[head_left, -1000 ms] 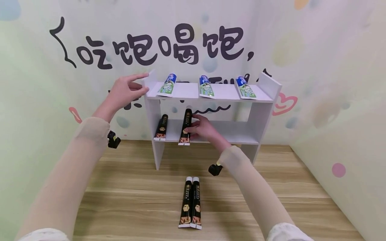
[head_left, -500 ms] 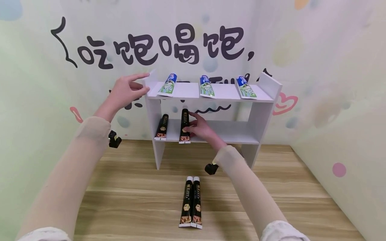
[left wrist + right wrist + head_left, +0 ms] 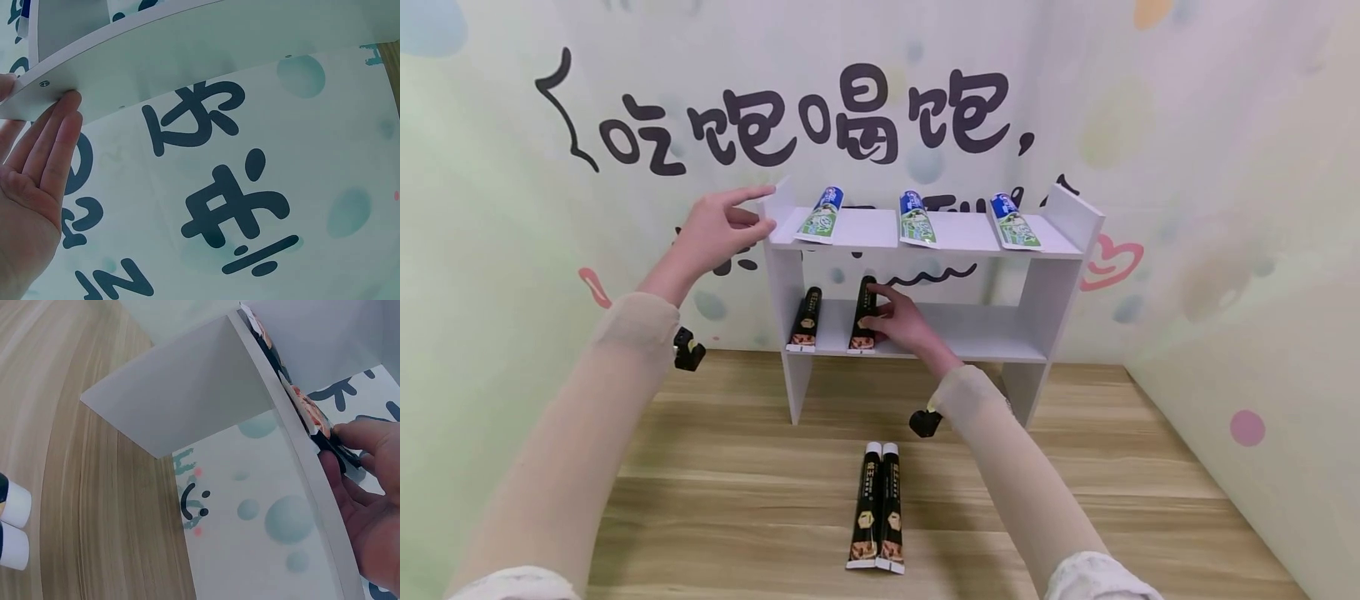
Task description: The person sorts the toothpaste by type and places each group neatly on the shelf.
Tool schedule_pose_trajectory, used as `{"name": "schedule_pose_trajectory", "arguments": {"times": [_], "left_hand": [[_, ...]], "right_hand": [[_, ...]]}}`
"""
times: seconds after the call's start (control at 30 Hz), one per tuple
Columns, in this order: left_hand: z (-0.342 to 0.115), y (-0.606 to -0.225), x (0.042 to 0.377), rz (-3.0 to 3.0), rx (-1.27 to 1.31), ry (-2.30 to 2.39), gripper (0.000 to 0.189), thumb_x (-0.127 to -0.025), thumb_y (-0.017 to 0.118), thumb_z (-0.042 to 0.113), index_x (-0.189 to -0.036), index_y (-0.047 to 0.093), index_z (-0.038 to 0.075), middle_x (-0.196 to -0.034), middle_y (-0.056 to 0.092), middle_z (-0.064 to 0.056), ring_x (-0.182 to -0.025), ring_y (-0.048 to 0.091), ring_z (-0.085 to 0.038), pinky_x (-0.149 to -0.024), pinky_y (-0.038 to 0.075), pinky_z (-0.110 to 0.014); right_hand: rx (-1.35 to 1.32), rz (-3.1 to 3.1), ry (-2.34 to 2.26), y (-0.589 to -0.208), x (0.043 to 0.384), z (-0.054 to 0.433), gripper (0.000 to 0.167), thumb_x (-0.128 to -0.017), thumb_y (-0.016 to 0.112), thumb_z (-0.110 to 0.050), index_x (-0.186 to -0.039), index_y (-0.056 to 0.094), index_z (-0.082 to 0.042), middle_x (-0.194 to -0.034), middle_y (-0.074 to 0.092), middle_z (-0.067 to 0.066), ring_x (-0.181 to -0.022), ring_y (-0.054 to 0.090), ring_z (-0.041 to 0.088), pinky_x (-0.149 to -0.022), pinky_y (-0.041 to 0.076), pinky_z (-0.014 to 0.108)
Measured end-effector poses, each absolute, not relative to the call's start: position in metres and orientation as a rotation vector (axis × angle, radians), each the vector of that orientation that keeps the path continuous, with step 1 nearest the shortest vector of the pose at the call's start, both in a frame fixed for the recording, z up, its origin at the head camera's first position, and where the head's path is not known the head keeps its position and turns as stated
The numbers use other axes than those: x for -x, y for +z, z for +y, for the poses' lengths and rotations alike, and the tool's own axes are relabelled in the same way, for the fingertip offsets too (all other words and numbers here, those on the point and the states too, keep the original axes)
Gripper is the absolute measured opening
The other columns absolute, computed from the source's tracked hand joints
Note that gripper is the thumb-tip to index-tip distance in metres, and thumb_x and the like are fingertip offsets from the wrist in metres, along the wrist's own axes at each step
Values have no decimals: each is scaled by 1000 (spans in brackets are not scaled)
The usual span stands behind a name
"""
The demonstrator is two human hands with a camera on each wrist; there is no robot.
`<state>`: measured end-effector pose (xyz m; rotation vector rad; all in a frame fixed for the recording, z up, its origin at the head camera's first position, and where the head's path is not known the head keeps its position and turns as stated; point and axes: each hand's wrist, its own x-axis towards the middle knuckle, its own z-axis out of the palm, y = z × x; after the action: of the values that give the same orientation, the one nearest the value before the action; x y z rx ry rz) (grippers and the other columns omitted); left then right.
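We've got our left hand (image 3: 713,232) pinching the white side panel (image 3: 784,279), probably to steady the rack (image 3: 1052,300), while our right hand (image 3: 907,322) grips a black tube (image 3: 863,307) on the lower board (image 3: 970,327); holding from the right likely avoids bumping its neighbour tube (image 3: 807,317).

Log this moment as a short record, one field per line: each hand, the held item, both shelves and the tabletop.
Left hand: fingers touching the left side panel of the white rack
Right hand: pinching a black tube
Held tube: at the lower shelf, crimped end toward its front edge
Lower shelf: another black tube, at the left end
Top shelf: three blue-and-green tubes, spaced apart
Tabletop: two more black tubes, side by side, white caps toward the rack
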<state>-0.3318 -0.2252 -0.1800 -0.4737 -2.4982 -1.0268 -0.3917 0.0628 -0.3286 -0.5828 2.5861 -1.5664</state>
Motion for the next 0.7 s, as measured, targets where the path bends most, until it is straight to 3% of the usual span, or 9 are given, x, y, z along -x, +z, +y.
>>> {"name": "schedule_pose_trajectory", "arguments": {"times": [0.27, 0.43, 0.7], "left_hand": [[-224, -180, 332, -2504, 471, -1009, 54, -94, 67, 27, -145, 52, 21, -139, 59, -19, -114, 66, -35, -84, 60, -27], [-224, -180, 331, -2507, 471, -1011, 54, -94, 67, 26, -145, 51, 23, -140, 59, -19, -115, 66, -35, -81, 60, -23], [-224, -180, 330, -2496, 478, -1027, 54, -94, 67, 26, -145, 51, 24, -139, 59, -19, -114, 66, -35, -71, 53, -9]], "right_hand": [[663, 2608, -1350, -326, 388, 73, 84, -87, 76, -24, -156, 28, -26, -144, 51, 18, -131, 54, 31, -110, 45, 46], [717, 2615, -1275, -325, 384, 75, 88, -87, 75, -26, -158, 23, -26, -149, 45, 17, -136, 50, 32, -112, 44, 47], [745, 2660, -1281, -329, 377, 73, 83, -88, 75, -26, -156, 29, -19, -141, 54, 15, -129, 55, 29, -107, 49, 44]]}}
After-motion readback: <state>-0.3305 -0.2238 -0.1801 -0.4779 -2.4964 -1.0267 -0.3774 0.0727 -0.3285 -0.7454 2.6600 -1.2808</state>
